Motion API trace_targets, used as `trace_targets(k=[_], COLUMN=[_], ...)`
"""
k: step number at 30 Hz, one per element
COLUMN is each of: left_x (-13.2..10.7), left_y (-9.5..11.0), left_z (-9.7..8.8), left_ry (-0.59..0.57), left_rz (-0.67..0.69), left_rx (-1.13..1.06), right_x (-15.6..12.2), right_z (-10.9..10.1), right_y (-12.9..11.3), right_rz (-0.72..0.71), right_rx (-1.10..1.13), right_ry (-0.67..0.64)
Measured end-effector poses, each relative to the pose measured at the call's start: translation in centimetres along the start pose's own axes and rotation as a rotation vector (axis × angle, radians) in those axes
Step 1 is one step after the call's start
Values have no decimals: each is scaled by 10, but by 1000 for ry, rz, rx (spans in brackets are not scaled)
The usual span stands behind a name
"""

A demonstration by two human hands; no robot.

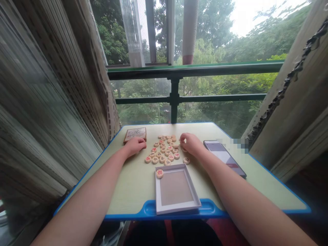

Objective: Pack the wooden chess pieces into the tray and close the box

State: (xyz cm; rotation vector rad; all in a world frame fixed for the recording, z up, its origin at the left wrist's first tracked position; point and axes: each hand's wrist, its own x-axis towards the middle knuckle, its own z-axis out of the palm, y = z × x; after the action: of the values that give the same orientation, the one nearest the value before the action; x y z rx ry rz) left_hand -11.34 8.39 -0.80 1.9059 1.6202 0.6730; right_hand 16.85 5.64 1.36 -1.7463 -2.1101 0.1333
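Logging a shallow white tray at 6 o'clock on the counter, its near edge over the blue front rim. Contents: one round wooden disc with a red character, flat in the tray's 11 o'clock corner; remaining tray floor bare. Beyond the tray, toward 12 o'clock, a cluster of like discs lying flat on the counter, red and dark markings face up, several touching. One stray disc at the cluster's 4 o'clock.

At the cluster's 9 o'clock, left hand palm down on the counter, fingers loosely curled under; anything beneath them, cannot tell. Just beyond it, a small closed wooden box; contents hidden.

At the cluster's 3 o'clock, right hand with fingers curled down onto the outermost discs; pinching or merely touching, cannot tell. Dark phone flat at 3 o'clock, near the right wrist.
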Motion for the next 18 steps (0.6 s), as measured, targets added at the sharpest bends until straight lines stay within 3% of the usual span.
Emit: trace_targets(k=[9,12,18], left_x=[3,2,2], left_y=[-2,-2,-2], left_z=[1,1,1], left_ry=[-13,-7,-15], left_rz=[-10,-12,-9], left_rx=[-21,-17,-23], right_x=[-4,-7,-15], right_z=[-11,-20,-32], right_y=[-7,-6,-4], right_rz=[80,35,57], right_rx=[-18,-59,-68], right_ry=[-74,-60,-268])
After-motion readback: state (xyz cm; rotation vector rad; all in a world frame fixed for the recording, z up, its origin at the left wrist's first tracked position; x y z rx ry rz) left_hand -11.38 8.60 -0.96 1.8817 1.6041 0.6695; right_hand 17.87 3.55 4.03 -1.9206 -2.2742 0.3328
